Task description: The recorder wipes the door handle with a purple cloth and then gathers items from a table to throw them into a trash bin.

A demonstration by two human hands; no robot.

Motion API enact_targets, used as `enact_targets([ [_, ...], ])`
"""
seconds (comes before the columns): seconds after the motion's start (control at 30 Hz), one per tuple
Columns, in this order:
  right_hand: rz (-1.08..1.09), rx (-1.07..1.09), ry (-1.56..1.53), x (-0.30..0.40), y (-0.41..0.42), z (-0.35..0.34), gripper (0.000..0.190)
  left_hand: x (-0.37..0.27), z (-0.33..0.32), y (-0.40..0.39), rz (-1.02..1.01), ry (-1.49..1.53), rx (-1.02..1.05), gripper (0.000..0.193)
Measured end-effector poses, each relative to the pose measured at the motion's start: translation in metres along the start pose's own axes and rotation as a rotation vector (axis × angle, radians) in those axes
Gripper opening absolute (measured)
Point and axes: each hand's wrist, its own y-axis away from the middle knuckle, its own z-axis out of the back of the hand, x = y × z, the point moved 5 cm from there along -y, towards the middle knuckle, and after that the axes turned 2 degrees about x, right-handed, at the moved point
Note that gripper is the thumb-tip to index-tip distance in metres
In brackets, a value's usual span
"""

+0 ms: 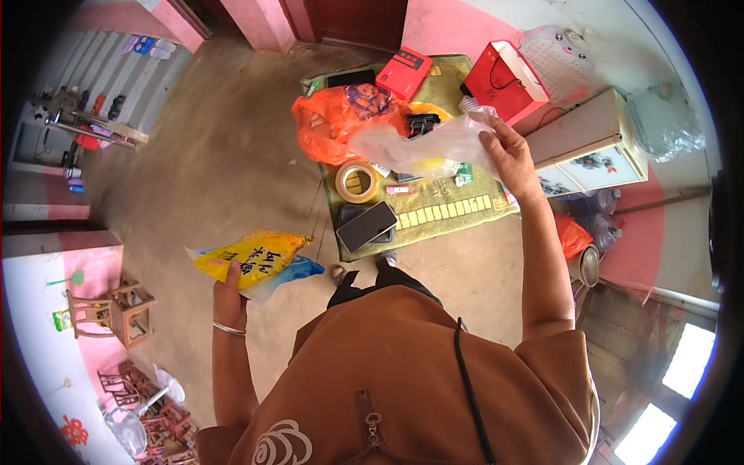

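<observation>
My left hand [231, 299] grips a yellow plastic food packet [250, 256] together with a blue and clear one [285, 276], off to the left of the table. Over the table's right side, my right hand [505, 151] pinches the end of a translucent white plastic bag [430, 145], which stretches to the left above the tabletop things. Beneath and beside that bag lie an orange plastic bag [322, 125], a dark item [423, 123] and a small green packet [464, 174], partly covered.
On the green-clothed table [442, 224] lie tape rolls [356, 182], a smartphone [366, 226] on a dark case, a pink lighter [398, 190], a red box [404, 72] and a red paper bag [505, 81]. A white cabinet [587, 145] stands at right, a wooden chair [125, 314] at left.
</observation>
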Motion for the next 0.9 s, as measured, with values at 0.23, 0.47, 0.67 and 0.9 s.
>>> enact_targets([
  [0.23,-0.284,0.222,0.629,-0.114,0.062,-0.093,0.064,0.014,-0.022,-0.011,0.054,0.033,0.058,0.032],
  [0.47,-0.401,0.38,0.638,-0.2,0.119,-0.169,0.076,0.046,-0.028,-0.014,0.217,0.016,0.157,0.025],
  [0.67,-0.202,0.124,0.792,-0.182,0.111,-0.126,0.059,0.037,-0.03,-0.003,0.198,-0.027,0.172,0.026],
  [0.9,0.14,0.239,1.146,-0.18,0.087,-0.167,0.049,-0.009,-0.042,0.037,-0.014,-0.133,0.119,0.038],
])
